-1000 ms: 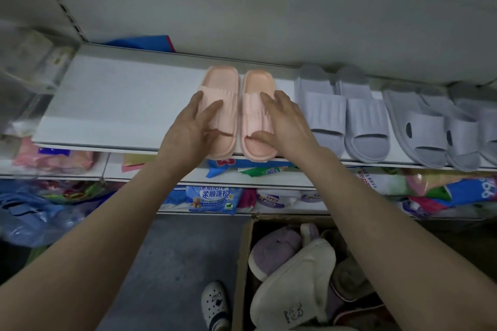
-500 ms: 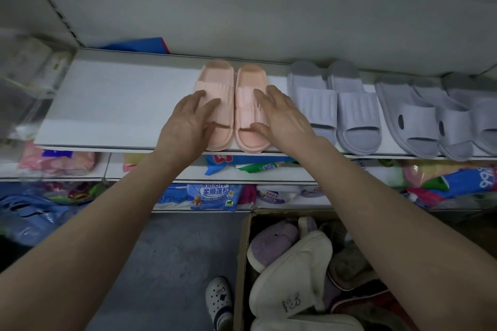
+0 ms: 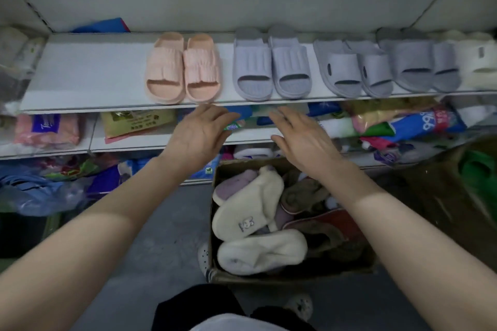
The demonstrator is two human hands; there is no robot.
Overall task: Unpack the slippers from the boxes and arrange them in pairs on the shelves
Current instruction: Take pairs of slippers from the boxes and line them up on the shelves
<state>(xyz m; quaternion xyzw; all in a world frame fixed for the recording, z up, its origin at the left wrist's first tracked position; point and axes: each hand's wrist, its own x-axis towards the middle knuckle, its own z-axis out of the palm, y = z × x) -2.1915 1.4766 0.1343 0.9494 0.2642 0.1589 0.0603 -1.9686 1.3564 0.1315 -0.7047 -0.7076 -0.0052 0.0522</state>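
Pink slippers paired on top shelf. Left hand, right hand below shelf edge, fingers spread, holding nothing. Writing on packages beneath too blurred to read.

both hands free, palms down

both bare forearms reach forward and converge; the left hand hovers with fingers relaxed and lightly spread; the right hand likewise, fingers extended, slightly blurred so the fingertips are unclear; neither holds anything
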